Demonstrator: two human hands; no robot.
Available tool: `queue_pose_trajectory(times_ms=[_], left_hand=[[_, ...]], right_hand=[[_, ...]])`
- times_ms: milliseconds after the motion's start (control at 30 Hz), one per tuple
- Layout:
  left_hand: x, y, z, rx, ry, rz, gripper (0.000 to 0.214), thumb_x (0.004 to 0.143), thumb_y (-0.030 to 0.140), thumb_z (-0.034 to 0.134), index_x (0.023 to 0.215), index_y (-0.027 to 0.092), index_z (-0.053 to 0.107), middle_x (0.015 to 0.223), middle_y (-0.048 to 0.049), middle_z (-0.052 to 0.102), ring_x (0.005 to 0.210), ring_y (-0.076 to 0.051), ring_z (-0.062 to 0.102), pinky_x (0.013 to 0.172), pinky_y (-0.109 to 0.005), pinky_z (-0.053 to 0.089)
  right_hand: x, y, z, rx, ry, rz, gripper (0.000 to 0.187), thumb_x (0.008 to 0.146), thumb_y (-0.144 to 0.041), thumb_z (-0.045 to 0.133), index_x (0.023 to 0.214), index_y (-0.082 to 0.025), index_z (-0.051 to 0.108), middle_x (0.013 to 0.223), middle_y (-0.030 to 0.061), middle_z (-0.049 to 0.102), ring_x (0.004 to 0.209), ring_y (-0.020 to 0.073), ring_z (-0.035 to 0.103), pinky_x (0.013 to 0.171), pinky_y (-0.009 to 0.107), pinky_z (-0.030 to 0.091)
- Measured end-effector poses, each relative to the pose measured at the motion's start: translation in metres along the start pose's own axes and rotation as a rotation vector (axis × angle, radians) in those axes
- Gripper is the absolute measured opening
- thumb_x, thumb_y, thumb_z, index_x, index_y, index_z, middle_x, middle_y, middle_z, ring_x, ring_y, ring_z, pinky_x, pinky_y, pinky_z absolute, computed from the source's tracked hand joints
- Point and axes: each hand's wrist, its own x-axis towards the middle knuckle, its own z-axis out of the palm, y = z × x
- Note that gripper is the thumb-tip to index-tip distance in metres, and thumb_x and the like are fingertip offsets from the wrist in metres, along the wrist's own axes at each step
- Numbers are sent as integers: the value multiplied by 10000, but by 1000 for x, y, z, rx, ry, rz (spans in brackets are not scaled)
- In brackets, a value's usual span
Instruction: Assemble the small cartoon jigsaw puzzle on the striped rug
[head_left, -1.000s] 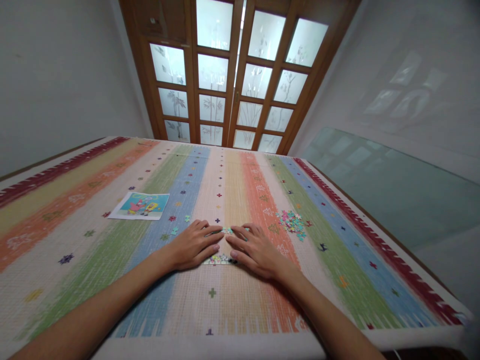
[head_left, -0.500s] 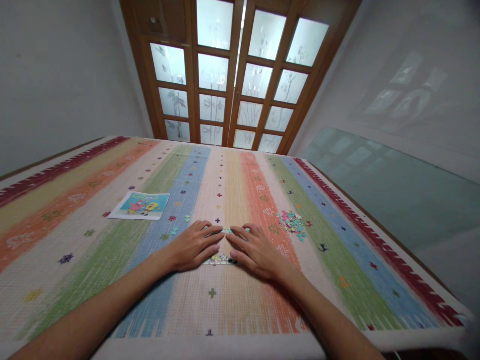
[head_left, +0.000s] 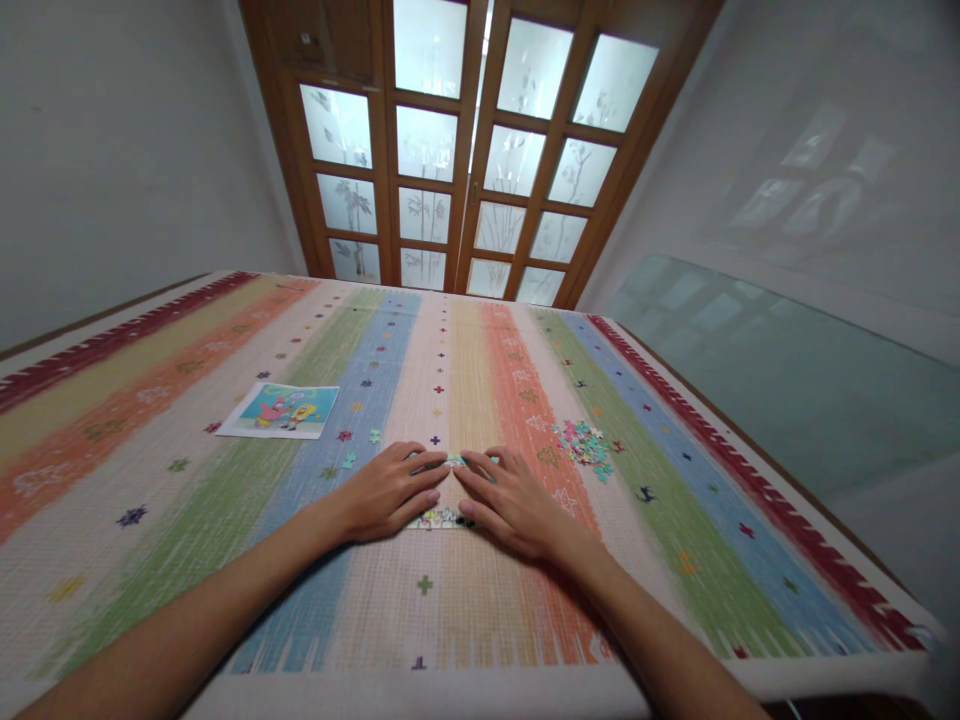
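Note:
A partly assembled jigsaw puzzle (head_left: 442, 519) lies on the striped tablecloth between my hands. Its lower strip shows multicoloured pieces, while bits of teal show along the top by my fingertips. My left hand (head_left: 395, 490) rests over its left side, fingers stretched and apart, thumb near the lower strip. Over the right side lies my right hand (head_left: 510, 503), also with spread fingers, its thumb touching the lower strip. The index fingertips nearly meet at the top edge. Much of the puzzle is hidden beneath both hands. Two loose teal puzzle pieces (head_left: 349, 461) lie just beyond my left hand.
A printed cartoon picture (head_left: 281, 411) lies on the striped tablecloth (head_left: 495, 610) at the left. To the right is a pile of loose puzzle pieces (head_left: 585, 446). Wooden doors with glass panes (head_left: 427, 145) stand behind the table, and a pale green glass panel (head_left: 780, 370) leans at the right wall.
Almost nothing differs. Both hands stay over the puzzle, with at most a very slight shift of the right fingers.

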Motion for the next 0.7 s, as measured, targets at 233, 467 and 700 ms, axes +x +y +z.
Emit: queue_pose_trajectory(times_ms=[233, 467, 700], left_hand=[[-2, -2, 2, -43, 20, -14, 395, 1111, 360, 386, 1407, 201, 594, 1383, -113, 655, 1199, -271, 585, 1042, -467, 463], [-1, -1, 2, -44, 25, -12, 396, 1109, 349, 381, 1404, 196, 597, 1381, -116, 655, 1183, -280, 582, 1025, -475, 466], [-1, -1, 2, -23, 14, -15, 391, 1108, 351, 382, 1366, 177, 620, 1365, -123, 663, 1171, -283, 592, 1019, -468, 465]], right_hand=[[-1, 2, 3, -19, 19, -10, 479, 1089, -481, 424, 1465, -209, 543, 1449, 136, 603, 1221, 308, 540, 1028, 493, 437], [0, 0, 2, -11, 1, -15, 513, 1094, -499, 392, 1470, -180, 534, 1474, 142, 584, 1244, 310, 527, 1051, 491, 430], [0, 0, 4, -40, 16, 11, 484, 1095, -472, 413, 1451, -178, 556, 1445, 135, 613, 1223, 301, 545, 1039, 478, 429]])
